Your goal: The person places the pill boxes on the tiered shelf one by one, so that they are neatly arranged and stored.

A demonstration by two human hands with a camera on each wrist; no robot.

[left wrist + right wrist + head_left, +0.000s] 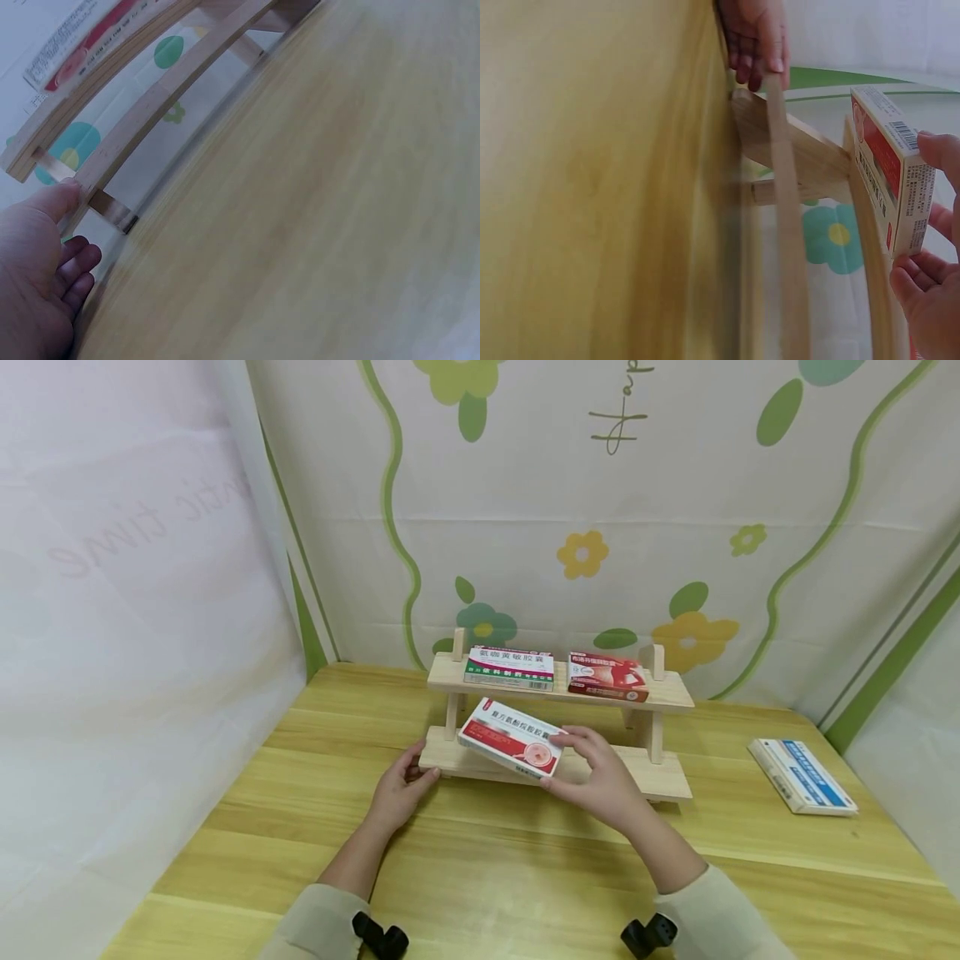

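A two-tier wooden shelf (667,693) stands on the table. My right hand (562,762) pinches a white and red medicine box (512,737), thumb on its near edge and fingers on its far edge, and holds it tilted just over the lower board (660,781). The right wrist view has the same box (885,165) edge-on beside the boards. My left hand (408,777) rests against the left end of the lower board, with the thumb touching the wood (150,124) and the fingers relaxed. On the top board lie a green and white box (510,667) and a red box (607,677).
A blue and white box (802,775) lies flat on the wooden table (480,877) at the right, near the edge. A flowered cloth backdrop (600,485) hangs close behind the shelf, and white sheets close off the left and right sides.
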